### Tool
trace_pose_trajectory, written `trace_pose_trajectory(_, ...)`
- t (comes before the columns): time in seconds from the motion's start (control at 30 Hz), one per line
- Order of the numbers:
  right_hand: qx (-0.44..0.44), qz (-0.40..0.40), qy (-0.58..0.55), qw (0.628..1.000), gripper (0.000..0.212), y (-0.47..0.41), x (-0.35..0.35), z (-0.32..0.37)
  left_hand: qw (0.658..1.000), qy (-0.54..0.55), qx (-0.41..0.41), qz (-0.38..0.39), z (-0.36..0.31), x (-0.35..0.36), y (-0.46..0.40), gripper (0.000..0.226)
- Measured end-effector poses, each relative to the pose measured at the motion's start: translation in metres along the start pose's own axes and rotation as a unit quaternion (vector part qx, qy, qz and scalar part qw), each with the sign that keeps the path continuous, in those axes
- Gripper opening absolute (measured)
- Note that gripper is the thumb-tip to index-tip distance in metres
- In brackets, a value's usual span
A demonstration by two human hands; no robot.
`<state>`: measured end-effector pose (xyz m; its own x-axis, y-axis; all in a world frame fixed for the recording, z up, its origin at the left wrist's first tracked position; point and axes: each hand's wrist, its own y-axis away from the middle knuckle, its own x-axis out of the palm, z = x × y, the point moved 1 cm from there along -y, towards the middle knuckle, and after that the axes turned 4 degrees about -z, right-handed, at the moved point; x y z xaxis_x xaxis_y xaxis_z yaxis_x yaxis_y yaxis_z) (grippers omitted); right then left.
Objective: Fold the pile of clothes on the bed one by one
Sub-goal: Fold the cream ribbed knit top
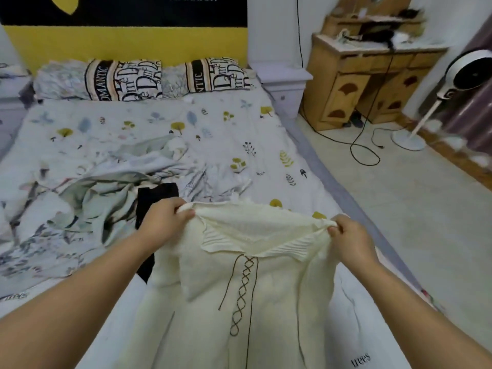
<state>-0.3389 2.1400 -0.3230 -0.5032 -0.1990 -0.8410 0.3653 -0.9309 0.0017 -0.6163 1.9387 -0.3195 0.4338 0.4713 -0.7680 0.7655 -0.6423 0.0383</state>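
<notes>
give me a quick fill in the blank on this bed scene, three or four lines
1. Both hands, left and right, pinch a cream ____ at its shoulders.
2. The lacing down its front is ____ in colour.
3. The black garment lies under the ____ hand.
4. The fan stands on the ____, not on the bed.

Missing words: sweater; brown; left; floor

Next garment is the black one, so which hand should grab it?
Probably left: the left hand grips the cream sweater right beside the black garment; the right hand is across the sweater.
</notes>
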Motion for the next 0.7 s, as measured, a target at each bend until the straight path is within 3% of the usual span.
trace_pose_trajectory(0.27, 0.041, -0.023, -0.092, 0.995, 0.025, -0.058, 0.070, -0.040, 0.997, -0.033, 0.020, -0.064, 0.007, 0.075, -0.066, 0.014)
trace_pose_trajectory(0.4, 0.052, -0.054, -0.110, 0.991, 0.018, -0.078, 0.095, -0.052, 0.995, -0.034, 0.028, -0.095, 0.009, 0.102, -0.092, 0.010)
trace_pose_trajectory(0.53, 0.003, -0.091, -0.059, 0.994, 0.028, -0.111, 0.068, -0.057, 0.990, 0.005, 0.075, -0.115, -0.005, 0.112, -0.116, 0.007)
trace_pose_trajectory(0.7, 0.004, -0.110, 0.050, 0.993, 0.016, -0.168, 0.033, -0.080, 0.983, 0.042, 0.140, -0.109, -0.030, 0.143, -0.157, 0.010)
